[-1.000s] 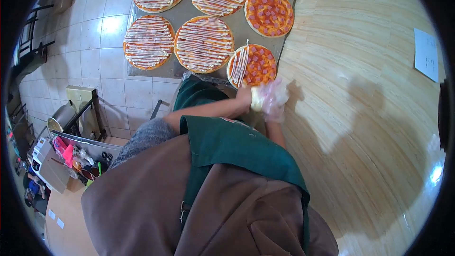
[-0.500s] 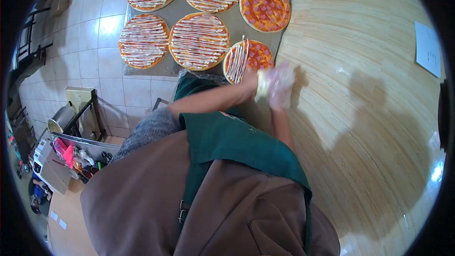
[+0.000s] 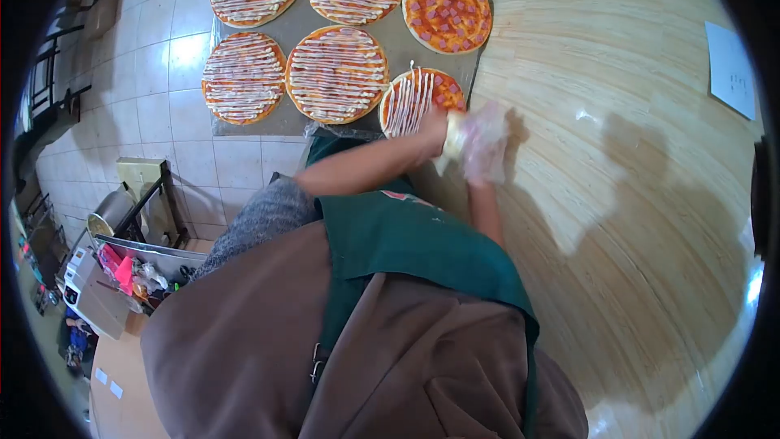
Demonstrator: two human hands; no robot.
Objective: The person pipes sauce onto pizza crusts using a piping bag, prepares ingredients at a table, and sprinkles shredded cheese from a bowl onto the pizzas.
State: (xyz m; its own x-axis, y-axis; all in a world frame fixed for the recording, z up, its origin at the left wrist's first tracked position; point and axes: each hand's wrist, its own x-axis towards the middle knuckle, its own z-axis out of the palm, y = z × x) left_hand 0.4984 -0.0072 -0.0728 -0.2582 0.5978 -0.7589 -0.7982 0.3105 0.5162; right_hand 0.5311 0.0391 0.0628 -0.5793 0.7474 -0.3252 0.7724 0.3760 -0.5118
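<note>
A soft bag of white sauce [image 3: 455,135] is held between my two hands. My left hand [image 3: 434,136], bare and blurred, closes around its near side. Around its other end is my right hand [image 3: 486,146], in a clear plastic glove. Just beyond them lies a small pizza [image 3: 448,94] with pink ham cubes; white sauce lines cover its left part, and my left hand hides its lower edge. The bag's tip is hidden. To its left, a larger pizza [image 3: 337,75] is striped with sauce all over.
More striped pizzas [image 3: 244,78] and an unstriped ham pizza [image 3: 448,11] lie on the grey sheet [image 3: 294,32]. A white paper [image 3: 730,71] is on the wood-patterned table [image 3: 601,57] at right. A metal pot [image 3: 111,210] and a cluttered tray stand at lower left.
White lines now reach further right across the small pizza. Both hands have shifted a little right with the bag, while the pizzas sit slightly further left in view.
</note>
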